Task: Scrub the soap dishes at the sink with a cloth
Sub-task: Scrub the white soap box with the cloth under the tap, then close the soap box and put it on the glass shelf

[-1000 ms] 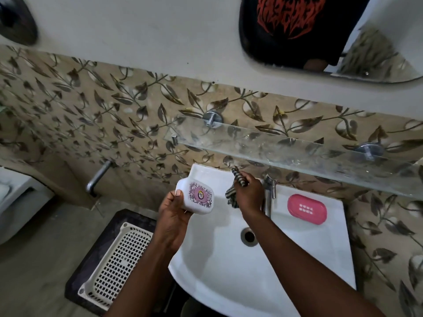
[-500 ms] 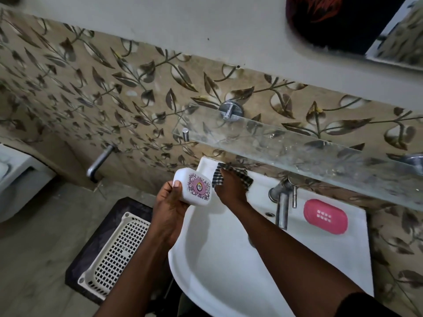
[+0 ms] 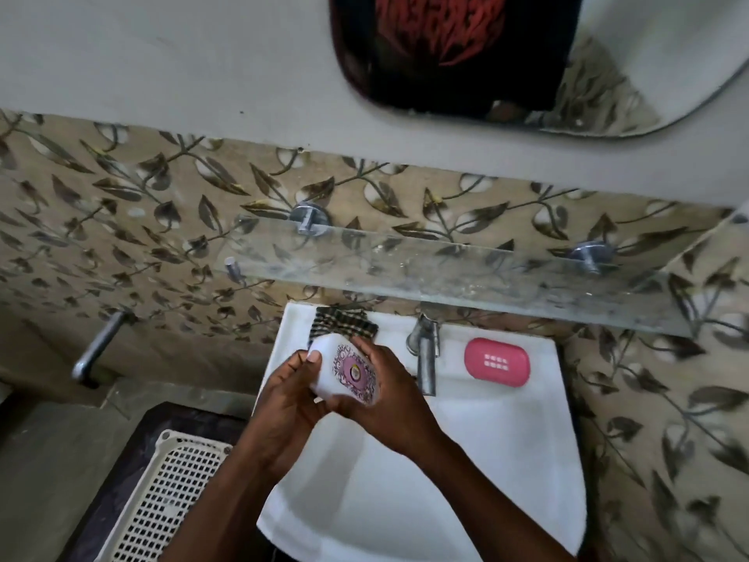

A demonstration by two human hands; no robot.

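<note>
The right grip (image 3: pixel 389 395) has left the dark checked cloth (image 3: pixel 344 320), now lying on the white sink (image 3: pixel 292 318) at its back rim, and has closed on the white rectangular plastic soap dish (image 3: pixel 348 373) beside the left grip (image 3: pixel 287 399)

sink (image 3: pixel 506 460): glossy white | tap (image 3: pixel 423 354): metal (shiny) | cloth (image 3: pixel 344 322): checked weave | shelf (image 3: pixel 446 273): glass

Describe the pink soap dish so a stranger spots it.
Find the white sink below the glass shelf. Right of its tap, on the back ledge, lies a soap dish. It alone is pink and untouched; the white dish is held.
</note>
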